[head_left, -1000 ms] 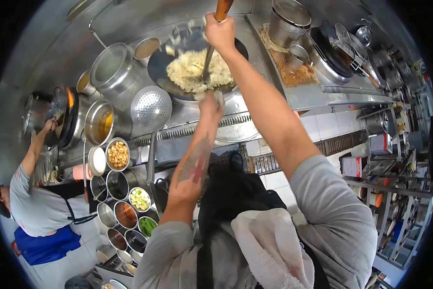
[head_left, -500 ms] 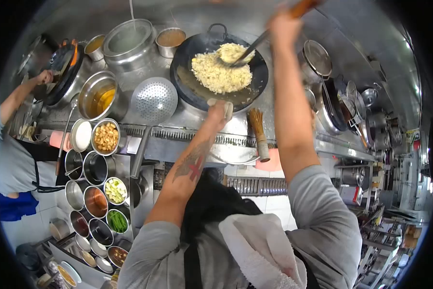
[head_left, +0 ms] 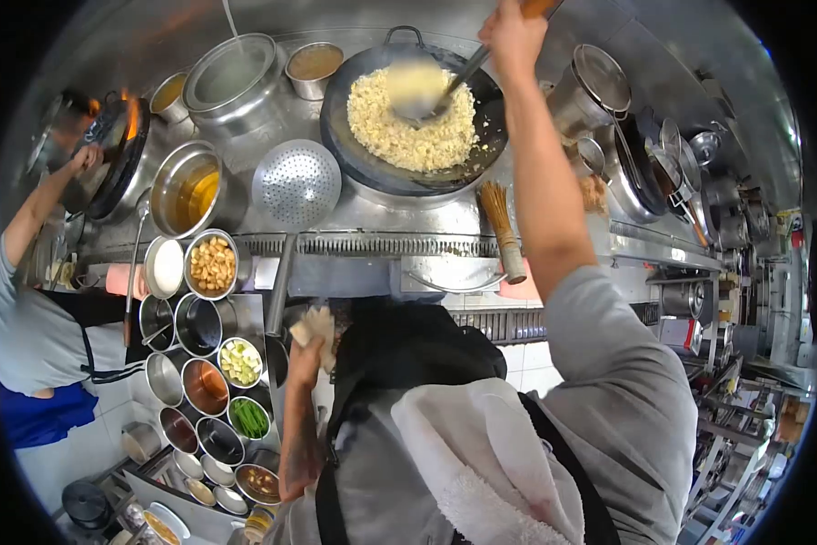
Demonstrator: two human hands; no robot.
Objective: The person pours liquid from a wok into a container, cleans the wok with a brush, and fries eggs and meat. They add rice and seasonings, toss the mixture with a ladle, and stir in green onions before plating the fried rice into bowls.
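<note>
In the head view, my right hand [head_left: 514, 38] is closed around the wooden handle of a long metal ladle [head_left: 467, 71]. A blurred heap of rice sits on its head above the wok [head_left: 336, 118]. Pale yellow fried rice [head_left: 422, 150] with egg bits covers the wok's middle, and a few grains cling to the right side. My left hand [head_left: 306, 363] is low by my body, away from the wok, closed on a folded beige cloth [head_left: 317, 331].
Left of the wok lies a perforated strainer [head_left: 297, 182]; a bamboo brush [head_left: 499, 222] rests on the right. Ingredient pots, including cut scallions [head_left: 248, 418], stand on the left. A co-worker's arm [head_left: 40, 209] reaches toward another wok, with flames [head_left: 132, 118] beside it.
My left hand has let go of the wok's near rim and dropped down toward my body with the cloth. The ladle has shifted slightly left, and the rice has spread.
</note>
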